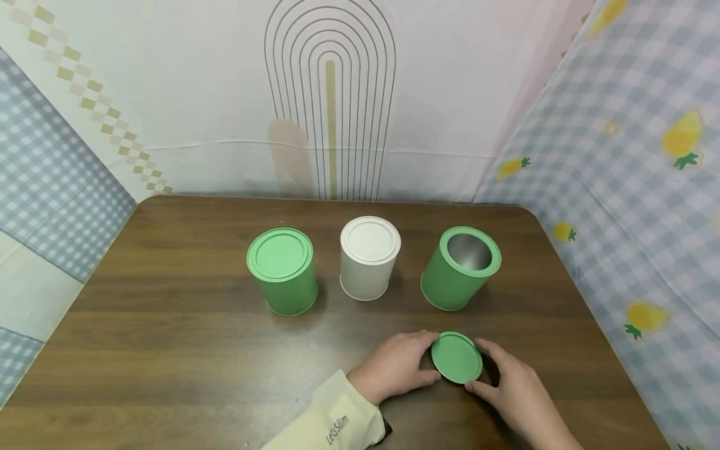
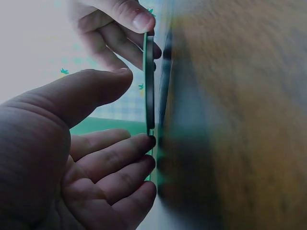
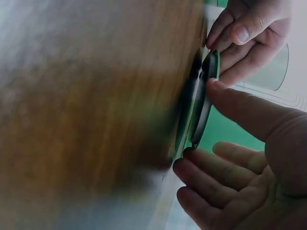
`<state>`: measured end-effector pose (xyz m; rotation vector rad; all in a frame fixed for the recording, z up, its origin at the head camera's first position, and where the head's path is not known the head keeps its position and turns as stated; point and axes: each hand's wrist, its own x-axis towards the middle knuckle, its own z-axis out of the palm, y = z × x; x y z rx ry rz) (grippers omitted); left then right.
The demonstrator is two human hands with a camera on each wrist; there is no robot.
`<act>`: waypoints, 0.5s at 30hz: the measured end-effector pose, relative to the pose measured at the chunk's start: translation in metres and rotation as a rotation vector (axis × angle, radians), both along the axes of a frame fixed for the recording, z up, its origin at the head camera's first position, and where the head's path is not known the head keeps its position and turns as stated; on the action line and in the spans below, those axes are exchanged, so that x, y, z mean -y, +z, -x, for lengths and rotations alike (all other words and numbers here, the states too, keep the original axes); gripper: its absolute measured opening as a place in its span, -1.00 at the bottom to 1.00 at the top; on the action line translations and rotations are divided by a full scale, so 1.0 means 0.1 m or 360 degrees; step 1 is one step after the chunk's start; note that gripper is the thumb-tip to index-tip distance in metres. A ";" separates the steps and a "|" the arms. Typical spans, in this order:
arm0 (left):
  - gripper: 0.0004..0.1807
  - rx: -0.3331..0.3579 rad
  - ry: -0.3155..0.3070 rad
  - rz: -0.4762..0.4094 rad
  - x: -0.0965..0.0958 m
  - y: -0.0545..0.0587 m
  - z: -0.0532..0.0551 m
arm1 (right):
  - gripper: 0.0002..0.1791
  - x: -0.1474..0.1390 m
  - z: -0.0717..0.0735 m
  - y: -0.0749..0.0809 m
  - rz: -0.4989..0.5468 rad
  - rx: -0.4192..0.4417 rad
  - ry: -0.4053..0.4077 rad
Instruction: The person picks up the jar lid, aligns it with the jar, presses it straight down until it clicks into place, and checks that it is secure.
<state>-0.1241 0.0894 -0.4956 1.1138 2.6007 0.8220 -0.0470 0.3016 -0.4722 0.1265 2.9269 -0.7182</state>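
A round green lid (image 1: 457, 358) is between my two hands, low over the near right part of the table, with a thin gap beneath it in the wrist views. My right hand (image 1: 514, 387) pinches its right edge between thumb and fingers. On the other side, my left hand (image 1: 400, 365) has fingertips at the lid's upper left edge; its fingers are fairly straight and its thumb (image 2: 108, 86) stands off the rim. Behind the lid stands an uncovered green can (image 1: 453, 278), its metallic inside showing.
A white can (image 1: 369, 259) with its lid on stands at the middle back. To its left is a green can (image 1: 285, 275) with its lid on. The brown wooden table (image 1: 169, 325) meets a patterned cloth (image 1: 214, 94) at the back, and checked cloth (image 1: 607, 187) on the right.
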 end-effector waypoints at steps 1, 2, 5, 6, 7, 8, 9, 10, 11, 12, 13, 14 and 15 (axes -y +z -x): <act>-0.35 -0.0008 0.0001 -0.0008 0.00 -0.01 0.00 | -0.15 0.00 0.00 0.01 0.0006 0.0012 -0.0015; -0.35 -0.0014 0.0006 -0.0015 0.00 -0.01 0.00 | -0.15 0.01 -0.01 0.01 0.0013 0.0021 -0.0029; -0.37 -0.0024 0.0039 -0.0034 0.00 -0.01 -0.01 | -0.15 0.01 -0.01 0.02 0.0033 0.0024 -0.0053; -0.37 -0.0026 0.0052 -0.0039 0.00 0.00 -0.01 | -0.15 0.01 -0.01 0.02 0.0041 0.0014 -0.0054; -0.38 -0.0029 0.0064 -0.0045 -0.01 0.00 -0.02 | -0.16 0.01 -0.01 0.02 0.0045 0.0000 -0.0055; -0.38 -0.0031 0.0074 -0.0050 -0.01 0.00 -0.02 | -0.17 0.02 -0.01 0.02 0.0047 -0.0013 -0.0056; -0.38 -0.0033 0.0085 -0.0051 -0.01 0.01 -0.02 | -0.18 0.02 -0.01 0.02 0.0051 -0.0032 -0.0053; -0.38 -0.0037 0.0092 -0.0051 -0.01 0.01 -0.02 | -0.18 0.02 -0.02 0.02 0.0057 -0.0051 -0.0051; -0.38 -0.0042 0.0098 -0.0053 -0.01 0.01 -0.03 | -0.19 0.02 -0.02 0.02 0.0060 -0.0068 -0.0050; -0.38 -0.0048 0.0105 -0.0052 -0.01 0.02 -0.03 | -0.19 0.02 -0.02 0.03 0.0063 -0.0085 -0.0049; -0.39 -0.0055 0.0111 -0.0054 -0.02 0.02 -0.03 | -0.20 0.03 -0.03 0.03 0.0068 -0.0101 -0.0054; -0.39 -0.0066 0.0117 -0.0053 -0.02 0.02 -0.03 | -0.21 0.03 -0.04 0.04 0.0076 -0.0116 -0.0055; -0.40 -0.0076 0.0124 -0.0050 -0.02 0.03 -0.03 | -0.21 0.04 -0.04 0.04 0.0084 -0.0126 -0.0057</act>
